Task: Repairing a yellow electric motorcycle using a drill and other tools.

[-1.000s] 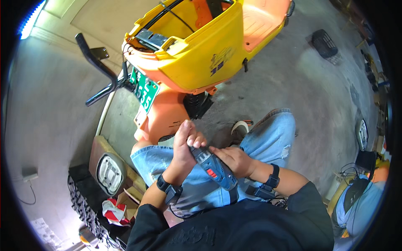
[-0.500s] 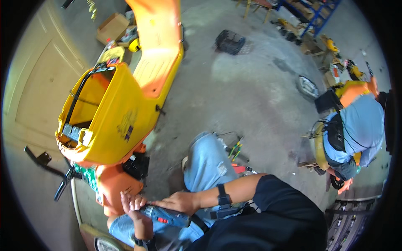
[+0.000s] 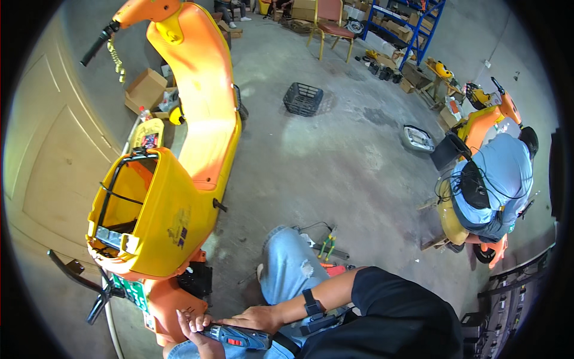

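Observation:
Low in the view, a blue-and-black cordless drill (image 3: 246, 338) with red marks lies across my lap, its chuck end pointing left. My left hand (image 3: 202, 333) is closed around the chuck end, with the fingers bent up over it. Across the top of the drill, my right hand (image 3: 258, 317) grips near the front, its fingertips close to the left hand. Whatever sits at the chuck tip is hidden by the fingers. Just beyond my hands stands a yellow-and-orange scooter (image 3: 179, 221) with an uncovered opening under its seat area and an orange rear fender (image 3: 170, 305).
Green-handled pliers (image 3: 327, 244) and a red tool (image 3: 335, 270) lie on the floor by my knee. A black basket (image 3: 302, 99) and a light housing (image 3: 418, 139) are farther off. At right, a person in a blue shirt (image 3: 499, 179) bends over another scooter. Blue shelving (image 3: 412, 36) stands behind.
The view has tilted upward, so the scooter's front, the chair and the shelving show more. My hands keep their hold on the drill, with little change in the fingers.

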`<state>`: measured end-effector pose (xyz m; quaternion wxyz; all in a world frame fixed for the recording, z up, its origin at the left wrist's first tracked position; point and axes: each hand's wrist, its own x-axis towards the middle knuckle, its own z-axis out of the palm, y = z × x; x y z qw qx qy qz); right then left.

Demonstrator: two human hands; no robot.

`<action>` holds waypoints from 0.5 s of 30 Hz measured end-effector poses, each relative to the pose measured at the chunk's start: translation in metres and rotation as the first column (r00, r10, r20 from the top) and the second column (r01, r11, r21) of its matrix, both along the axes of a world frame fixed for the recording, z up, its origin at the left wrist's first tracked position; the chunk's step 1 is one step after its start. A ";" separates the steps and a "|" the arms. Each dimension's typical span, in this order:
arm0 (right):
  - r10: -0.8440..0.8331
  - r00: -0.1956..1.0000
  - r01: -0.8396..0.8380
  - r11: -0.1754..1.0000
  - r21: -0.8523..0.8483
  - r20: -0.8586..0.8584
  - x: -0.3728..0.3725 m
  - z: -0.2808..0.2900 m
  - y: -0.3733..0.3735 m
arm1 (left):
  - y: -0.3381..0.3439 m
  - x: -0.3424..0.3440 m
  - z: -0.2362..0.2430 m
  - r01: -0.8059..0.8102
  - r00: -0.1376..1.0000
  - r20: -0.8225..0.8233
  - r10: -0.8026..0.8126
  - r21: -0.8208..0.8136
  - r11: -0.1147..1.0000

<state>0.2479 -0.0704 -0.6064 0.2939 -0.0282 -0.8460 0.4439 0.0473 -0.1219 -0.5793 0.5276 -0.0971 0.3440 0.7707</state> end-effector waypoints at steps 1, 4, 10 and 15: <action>0.014 0.998 -0.013 1.000 -0.018 0.062 -0.002 0.004 0.000 | 0.002 -0.002 0.003 0.026 1.000 -0.016 -0.025 0.030 0.999; 0.160 0.933 -0.135 0.986 -0.099 0.321 -0.010 0.017 0.005 | 0.008 -0.015 0.009 0.000 0.995 0.098 -0.024 0.239 0.971; 0.213 0.946 -0.150 0.955 -0.254 0.244 -0.026 0.028 0.029 | 0.011 -0.016 0.017 -0.067 0.996 -0.051 0.067 0.003 0.998; 0.050 0.994 -0.060 0.992 0.113 0.097 -0.027 0.005 0.020 | -0.010 -0.001 -0.004 0.004 0.980 0.200 0.009 -0.063 0.998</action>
